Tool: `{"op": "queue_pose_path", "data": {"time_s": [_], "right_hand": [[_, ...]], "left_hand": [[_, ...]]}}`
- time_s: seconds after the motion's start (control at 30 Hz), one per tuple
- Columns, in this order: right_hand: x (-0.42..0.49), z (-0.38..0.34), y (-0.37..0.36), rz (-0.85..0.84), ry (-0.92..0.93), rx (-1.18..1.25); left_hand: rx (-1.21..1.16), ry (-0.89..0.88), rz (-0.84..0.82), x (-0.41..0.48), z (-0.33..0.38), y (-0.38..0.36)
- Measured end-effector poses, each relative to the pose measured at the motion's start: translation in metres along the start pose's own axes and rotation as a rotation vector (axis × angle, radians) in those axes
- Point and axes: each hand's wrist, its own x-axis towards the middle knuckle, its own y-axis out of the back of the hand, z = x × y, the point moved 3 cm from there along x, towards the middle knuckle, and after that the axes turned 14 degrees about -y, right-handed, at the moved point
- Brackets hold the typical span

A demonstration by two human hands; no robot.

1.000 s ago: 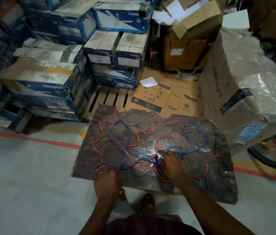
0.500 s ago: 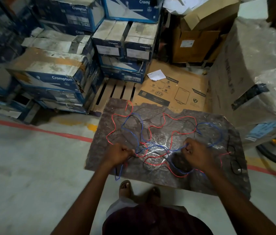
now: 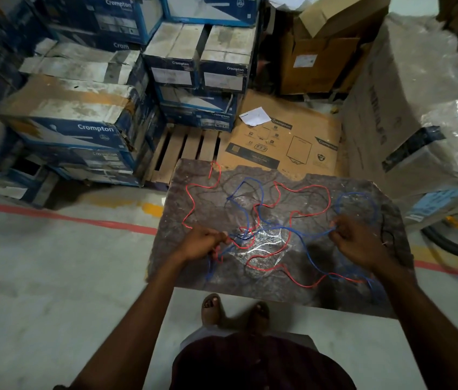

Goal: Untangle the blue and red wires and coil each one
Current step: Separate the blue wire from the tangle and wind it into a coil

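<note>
The untangling step is judged to be in hand; no coil is yet formed. The thin blue insulated wire (image 3: pixel 301 235) and the thin red insulated wire (image 3: pixel 303 190) are spread in crossing loops over the dark mottled stone-like slab serving as worktop (image 3: pixel 183 187), with the densest knot seen near the slab's middle, just beside the left hand (image 3: pixel 202 244). The left hand's grip is closed to a pinch, and both a blue and a red strand are held in it at the near-left side of the slab. The right hand's grip (image 3: pixel 358 243) is closed too, with blue wire gathered at its fingertips (image 3: pixel 334 230); whether red is also held there cannot be told. For the next move, the central crossings would need to be drawn apart so that one colour is freed before coiling.
</note>
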Motion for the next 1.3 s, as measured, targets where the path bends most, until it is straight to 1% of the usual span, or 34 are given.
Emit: {"op": "queue_pose_path", "data": {"time_s": [0.1, 0.17, 0.23, 0.3, 0.37, 0.4, 0.47, 0.5, 0.53, 0.57, 0.6, 0.67, 0.7, 0.73, 0.8, 0.93, 1.0, 1.1, 1.2, 1.3], "right_hand": [[-0.001, -0.004, -0.02, -0.072, -0.026, -0.174], [-0.012, -0.025, -0.034, -0.037, 0.015, -0.223], [-0.021, -0.049, -0.056, -0.026, 0.081, -0.191], [-0.027, -0.073, -0.082, -0.081, 0.148, -0.163], [-0.031, -0.094, -0.108, -0.142, 0.267, -0.187], [-0.034, -0.106, -0.117, -0.152, 0.327, -0.204], [-0.036, -0.123, -0.134, -0.176, 0.415, -0.253], [-0.036, -0.131, -0.142, -0.199, 0.432, -0.29], [-0.036, -0.138, -0.147, -0.22, 0.421, -0.351], [-0.034, -0.142, -0.153, -0.235, 0.404, -0.415], [-0.032, -0.144, -0.158, -0.246, 0.376, -0.479], [-0.027, -0.143, -0.167, -0.255, 0.323, -0.545], [-0.025, -0.141, -0.171, -0.259, 0.297, -0.546], [-0.024, -0.139, -0.174, -0.267, 0.273, -0.53], [-0.023, -0.136, -0.178, -0.274, 0.246, -0.501], [-0.021, -0.132, -0.183, -0.32, 0.266, -0.428], [-0.019, -0.128, -0.183, -0.336, 0.269, -0.351], [-0.018, -0.123, -0.176, -0.288, 0.232, -0.241], [-0.019, -0.121, -0.165, -0.197, 0.255, -0.07], [-0.02, -0.12, -0.154, -0.204, 0.223, 0.117]], "left_hand": [[0.073, -0.08, -0.108, 0.0, -0.013, -0.006], [0.104, -0.123, -0.168, -0.004, -0.022, -0.01], [0.102, -0.141, -0.163, -0.007, -0.031, -0.013], [0.107, -0.097, -0.104, -0.009, -0.041, -0.011], [0.14, -0.04, 0.043, -0.012, -0.052, -0.004], [0.156, -0.017, 0.162, -0.015, -0.056, 0.002], [0.184, 0.016, 0.467, -0.029, -0.055, 0.016], [0.195, 0.035, 0.592, -0.038, -0.056, 0.023], [0.215, 0.078, 0.669, -0.046, -0.059, 0.029], [0.253, 0.134, 0.68, -0.051, -0.069, 0.032], [0.28, 0.192, 0.637, -0.054, -0.081, 0.034], [0.286, 0.288, 0.459, -0.054, -0.103, 0.028], [0.281, 0.299, 0.39, -0.054, -0.111, 0.023], [0.285, 0.281, 0.374, -0.055, -0.112, 0.019], [0.259, 0.183, 0.424, -0.055, -0.108, 0.017], [0.151, 0.049, 0.404, -0.049, -0.11, 0.015], [0.112, 0.041, 0.455, -0.053, -0.113, 0.014], [0.041, 0.091, 0.576, -0.059, -0.121, 0.013], [-0.149, 0.137, 0.581, -0.059, -0.123, 0.008], [-0.29, 0.032, 0.588, -0.063, -0.106, 0.002]]}}
